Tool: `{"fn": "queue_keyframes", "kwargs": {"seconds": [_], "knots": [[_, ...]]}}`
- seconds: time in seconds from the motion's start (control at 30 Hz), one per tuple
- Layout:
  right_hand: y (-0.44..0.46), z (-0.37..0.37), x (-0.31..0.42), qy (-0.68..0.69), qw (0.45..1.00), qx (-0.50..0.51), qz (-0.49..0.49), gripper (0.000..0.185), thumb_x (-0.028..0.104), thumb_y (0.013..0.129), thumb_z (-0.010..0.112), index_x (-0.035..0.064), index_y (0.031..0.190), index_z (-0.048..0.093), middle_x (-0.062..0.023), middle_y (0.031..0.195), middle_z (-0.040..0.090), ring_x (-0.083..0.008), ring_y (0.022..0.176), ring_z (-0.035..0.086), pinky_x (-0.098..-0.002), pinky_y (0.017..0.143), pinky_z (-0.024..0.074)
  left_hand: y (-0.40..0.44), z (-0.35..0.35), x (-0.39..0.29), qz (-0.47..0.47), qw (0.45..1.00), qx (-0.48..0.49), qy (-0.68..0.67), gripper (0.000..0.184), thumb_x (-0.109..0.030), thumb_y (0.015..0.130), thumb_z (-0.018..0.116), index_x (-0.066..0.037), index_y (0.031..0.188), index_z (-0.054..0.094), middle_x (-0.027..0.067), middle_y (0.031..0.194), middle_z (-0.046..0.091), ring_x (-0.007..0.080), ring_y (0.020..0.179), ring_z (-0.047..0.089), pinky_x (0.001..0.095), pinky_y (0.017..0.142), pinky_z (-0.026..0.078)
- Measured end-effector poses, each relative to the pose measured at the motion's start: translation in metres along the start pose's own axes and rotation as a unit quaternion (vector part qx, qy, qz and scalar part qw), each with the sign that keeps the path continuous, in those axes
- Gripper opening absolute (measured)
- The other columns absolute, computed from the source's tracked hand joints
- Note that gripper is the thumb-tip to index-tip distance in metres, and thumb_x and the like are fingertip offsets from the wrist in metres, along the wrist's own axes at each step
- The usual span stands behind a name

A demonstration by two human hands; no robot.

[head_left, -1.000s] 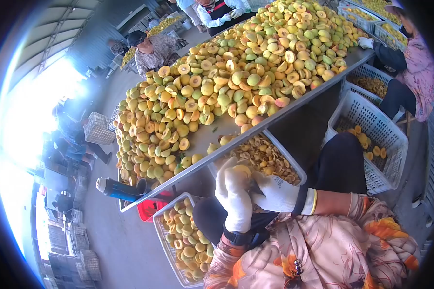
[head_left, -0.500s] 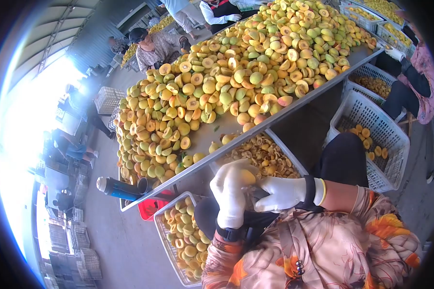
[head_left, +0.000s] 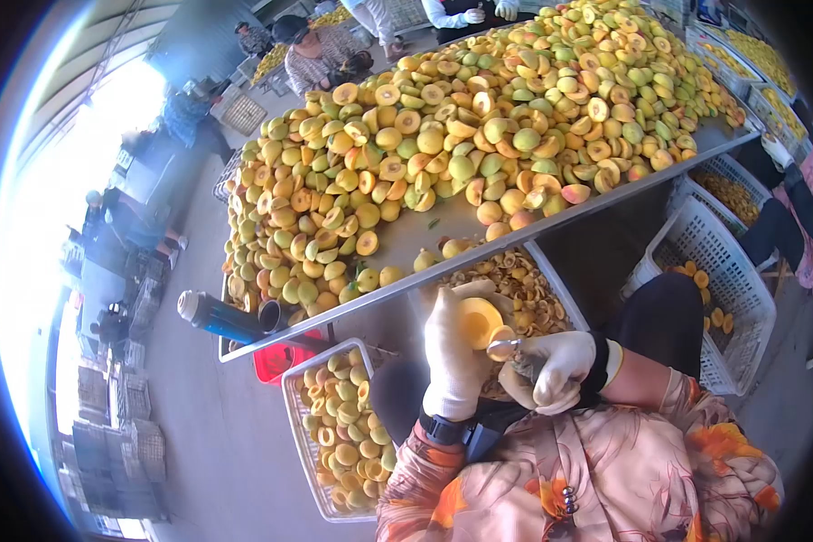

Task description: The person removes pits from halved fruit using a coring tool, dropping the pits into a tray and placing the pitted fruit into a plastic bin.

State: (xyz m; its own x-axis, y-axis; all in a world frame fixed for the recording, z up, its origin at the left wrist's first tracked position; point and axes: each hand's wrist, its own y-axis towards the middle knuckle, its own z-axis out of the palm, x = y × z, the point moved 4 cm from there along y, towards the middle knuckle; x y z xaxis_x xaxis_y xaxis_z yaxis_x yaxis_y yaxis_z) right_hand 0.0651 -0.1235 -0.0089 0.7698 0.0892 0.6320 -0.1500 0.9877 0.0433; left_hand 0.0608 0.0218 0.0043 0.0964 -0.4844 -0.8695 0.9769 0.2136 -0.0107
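Fruit half (head_left: pixel 477 320) now shows hollow mid-frame, my left hand (head_left: pixel 452 352) cupping it; right hand (head_left: pixel 558 369) clenches tool (head_left: pixel 515 343), cut piece (head_left: pixel 498 347) apparently scooped out.

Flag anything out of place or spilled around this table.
Mildly odd: the blue bottle at the left corner of the table, close to the fruit, since it isn't produce. No clear spill or damage shows.
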Motion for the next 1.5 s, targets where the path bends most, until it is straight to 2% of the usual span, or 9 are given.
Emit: {"fn": "queue_keyframes", "kwargs": {"seconds": [0.1, 0.17, 0.23, 0.4, 0.73, 1.07, 1.27, 1.43, 1.5], "knots": [[-0.002, -0.032, -0.002, -0.113, 0.977, -0.164, 0.071, 0.019, 0.017, 0.091, 0.071, 0.0022, 0.092, 0.060, -0.0014, 0.056, 0.048, -0.0072, 0.041, 0.041, -0.0236, 0.038, 0.0297, -0.005, -0.056, -0.011, -0.017, 0.993, -0.086, -0.080, 0.070, -0.058, 0.107, 0.033, 0.004, 0.119, 0.063, 0.0169, 0.095, 0.072, 0.0237, 0.081, 0.068, 0.0346, 0.072, 0.058], [-0.004, -0.082, -0.012, -0.543, 0.770, -0.329, 0.067, 0.038, 0.030, 0.088, 0.067, -0.0024, 0.106, 0.063, -0.0165, 0.083, 0.070, -0.0259, 0.072, 0.069, -0.0365, 0.065, 0.0541, -0.020, -0.110, -0.025, 0.030, 0.994, -0.101, -0.014, 0.068, -0.062, 0.103, 0.042, 0.001, 0.118, 0.064, 0.0180, 0.094, 0.072, 0.0289, 0.074, 0.069, 0.0356, 0.060, 0.051], [-0.011, -0.101, -0.023, -0.642, 0.611, -0.413, 0.208, 0.045, 0.032, 0.086, 0.060, -0.0038, 0.113, 0.062, -0.0317, 0.106, 0.068, -0.0464, 0.104, 0.066, -0.0495, 0.089, 0.0525, -0.047, -0.155, -0.045, 0.022, 0.979, -0.201, -0.001, 0.064, -0.057, 0.105, 0.043, 0.002, 0.121, 0.062, 0.0172, 0.099, 0.071, 0.0266, 0.083, 0.070, 0.0343, 0.065, 0.054], [-0.011, -0.115, -0.044, -0.609, 0.638, -0.411, 0.231, 0.044, 0.028, 0.085, 0.062, -0.0059, 0.112, 0.060, -0.0319, 0.102, 0.068, -0.0455, 0.100, 0.067, -0.0484, 0.086, 0.0520, -0.135, -0.300, -0.071, 0.037, 0.870, -0.434, 0.230, 0.047, -0.036, 0.107, 0.047, 0.003, 0.126, 0.064, 0.0131, 0.119, 0.065, 0.0189, 0.110, 0.061, 0.0335, 0.095, 0.049], [0.005, -0.150, -0.070, -0.642, 0.618, -0.362, 0.272, 0.042, 0.028, 0.084, 0.062, -0.0028, 0.112, 0.059, -0.0326, 0.098, 0.068, -0.0488, 0.096, 0.066, -0.0529, 0.085, 0.0524, -0.182, -0.409, 0.016, 0.024, 0.552, -0.387, 0.739, 0.047, -0.021, 0.096, 0.063, 0.000, 0.136, 0.054, 0.0256, 0.124, 0.060, 0.0460, 0.113, 0.055, 0.0539, 0.099, 0.044], [0.012, -0.169, -0.077, -0.619, 0.623, -0.373, 0.300, 0.043, 0.029, 0.084, 0.065, -0.0016, 0.115, 0.061, -0.0313, 0.101, 0.068, -0.0476, 0.099, 0.066, -0.0525, 0.086, 0.0524, -0.198, -0.456, 0.053, -0.208, 0.501, -0.312, 0.780, 0.086, -0.045, 0.096, 0.059, 0.000, 0.158, 0.021, 0.0243, 0.165, 0.022, 0.0407, 0.149, 0.030, 0.0529, 0.120, 0.026], [0.005, -0.169, -0.069, -0.635, 0.614, -0.369, 0.291, 0.043, 0.033, 0.086, 0.061, -0.0025, 0.109, 0.062, -0.0298, 0.094, 0.069, -0.0454, 0.092, 0.068, -0.0518, 0.083, 0.0532, -0.184, -0.461, 0.029, -0.304, 0.552, -0.323, 0.706, 0.084, -0.054, 0.097, 0.053, -0.001, 0.157, 0.027, 0.0225, 0.165, 0.026, 0.0382, 0.151, 0.029, 0.0549, 0.120, 0.023], [0.004, -0.173, -0.064, -0.616, 0.639, -0.369, 0.278, 0.040, 0.034, 0.087, 0.060, -0.0011, 0.107, 0.062, -0.0279, 0.088, 0.069, -0.0451, 0.086, 0.069, -0.0525, 0.078, 0.0533, -0.102, -0.403, -0.064, 0.046, 0.525, -0.383, 0.759, 0.033, -0.020, 0.088, 0.071, -0.002, 0.116, 0.068, 0.0173, 0.110, 0.067, 0.0360, 0.102, 0.062, 0.0478, 0.089, 0.049], [0.005, -0.173, -0.064, -0.615, 0.645, -0.364, 0.270, 0.039, 0.033, 0.087, 0.059, 0.0000, 0.107, 0.062, -0.0278, 0.088, 0.069, -0.0452, 0.085, 0.068, -0.0528, 0.077, 0.0530, -0.038, -0.352, -0.098, 0.097, 0.624, -0.363, 0.685, 0.020, -0.013, 0.090, 0.069, -0.002, 0.107, 0.071, 0.0130, 0.097, 0.069, 0.0293, 0.090, 0.066, 0.0392, 0.085, 0.052]]}}
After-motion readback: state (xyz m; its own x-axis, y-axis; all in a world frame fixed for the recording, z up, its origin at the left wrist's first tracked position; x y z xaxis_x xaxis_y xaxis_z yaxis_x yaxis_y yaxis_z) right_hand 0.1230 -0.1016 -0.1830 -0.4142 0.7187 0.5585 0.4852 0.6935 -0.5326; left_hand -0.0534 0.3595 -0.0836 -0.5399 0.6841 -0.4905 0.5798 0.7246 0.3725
